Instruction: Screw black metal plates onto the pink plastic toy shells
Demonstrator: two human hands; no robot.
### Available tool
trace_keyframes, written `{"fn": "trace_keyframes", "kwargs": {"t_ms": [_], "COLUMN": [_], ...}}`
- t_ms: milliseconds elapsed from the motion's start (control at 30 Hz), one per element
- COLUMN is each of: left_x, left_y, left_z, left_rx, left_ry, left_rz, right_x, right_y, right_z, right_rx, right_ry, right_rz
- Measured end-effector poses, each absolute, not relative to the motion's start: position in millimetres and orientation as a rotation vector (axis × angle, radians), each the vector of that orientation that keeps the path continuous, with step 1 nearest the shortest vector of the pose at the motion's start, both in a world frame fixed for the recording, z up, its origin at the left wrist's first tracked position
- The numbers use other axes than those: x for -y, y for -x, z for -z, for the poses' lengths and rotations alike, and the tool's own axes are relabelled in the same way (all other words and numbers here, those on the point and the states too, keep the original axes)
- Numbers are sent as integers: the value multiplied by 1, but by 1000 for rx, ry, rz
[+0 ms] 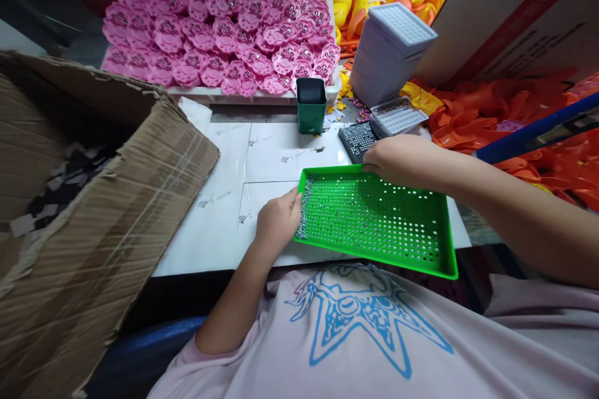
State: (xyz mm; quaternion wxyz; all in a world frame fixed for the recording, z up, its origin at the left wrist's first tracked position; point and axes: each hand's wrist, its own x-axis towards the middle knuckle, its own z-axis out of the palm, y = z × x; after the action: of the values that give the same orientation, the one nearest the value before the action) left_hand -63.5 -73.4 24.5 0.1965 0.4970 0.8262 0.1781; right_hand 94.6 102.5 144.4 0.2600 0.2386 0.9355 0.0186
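Observation:
A bright green perforated tray (pixel 423 218) is held over the front of the white table, in front of my shirt. My left hand (pixel 279 218) grips its left edge, thumb over the rim. My right hand (pixel 397 159) reaches across to the far edge, its fingers closed on the rim and partly hidden. Small silvery metal pieces (pixel 305 209) lie heaped along the tray's left end, and many of its holes there look filled. Just beyond my right hand sits a small dark tray (pixel 356 140) full of little metallic dots.
A green bin (pixel 311 106) stands behind the tray. Pink flower-shaped parts (pixel 224 37) fill a white rack at the back. White perforated trays (pixel 390 50) are stacked right of it. An open cardboard box (pixel 140 199) blocks the left; orange parts (pixel 505 131) pile up at right.

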Motion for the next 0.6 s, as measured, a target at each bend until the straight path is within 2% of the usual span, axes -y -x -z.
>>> {"fn": "trace_keyframes", "kwargs": {"t_ms": [400,600], "left_x": [75,75], "left_y": [63,64], "left_z": [-19,-18], "left_rx": [-2364,-2371], "left_ry": [-1437,-1447], "left_rz": [-383,-399], "right_x": [-108,-93], "right_y": [-126,-139], "right_z": [-160,-159], "right_rx": [-2598,-2616], "right_ry": [-468,-294], "right_rz": [141,-92]}}
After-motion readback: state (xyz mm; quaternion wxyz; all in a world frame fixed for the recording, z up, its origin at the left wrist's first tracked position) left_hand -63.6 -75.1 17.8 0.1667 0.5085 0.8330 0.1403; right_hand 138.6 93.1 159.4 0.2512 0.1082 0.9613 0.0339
